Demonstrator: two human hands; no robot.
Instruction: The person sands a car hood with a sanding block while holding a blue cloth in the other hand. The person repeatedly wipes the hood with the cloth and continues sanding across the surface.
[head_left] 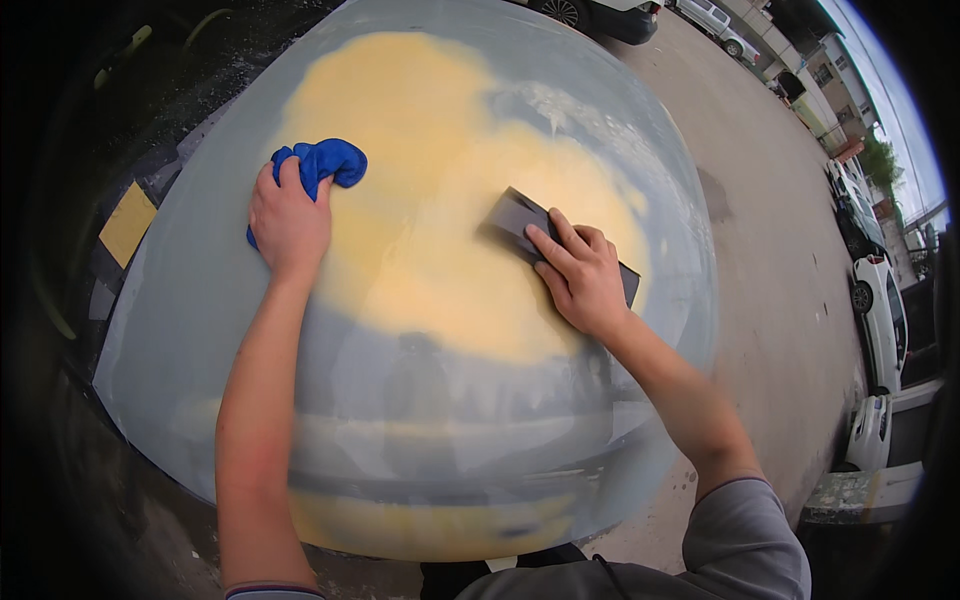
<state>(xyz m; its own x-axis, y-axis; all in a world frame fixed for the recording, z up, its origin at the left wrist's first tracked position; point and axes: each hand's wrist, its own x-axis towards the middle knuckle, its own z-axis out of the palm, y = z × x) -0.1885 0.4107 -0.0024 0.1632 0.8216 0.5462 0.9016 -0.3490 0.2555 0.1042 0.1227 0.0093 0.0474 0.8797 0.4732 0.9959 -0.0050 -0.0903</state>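
Observation:
A large, curved car body panel [180, 330] in grey primer fills the middle of the head view, with a broad patch of yellow filler [400, 90] across it. My left hand [290, 225] is closed on a crumpled blue cloth [338, 160] that rests on the panel near the patch's left edge. To the right, my right hand [585, 275] grips a dark, flat, rectangular sanding block [518, 212] against the yellow area. The block's far end looks slightly blurred, and its underside is hidden. The surface around both hands has a wet-looking sheen.
A yellow rectangular sheet [128, 224] lies off the panel's left edge among dark pieces. Concrete ground [770, 260] stretches away to the right. Parked white cars [880, 315] stand at the far right, and another vehicle [620, 18] is close beyond the panel's far end.

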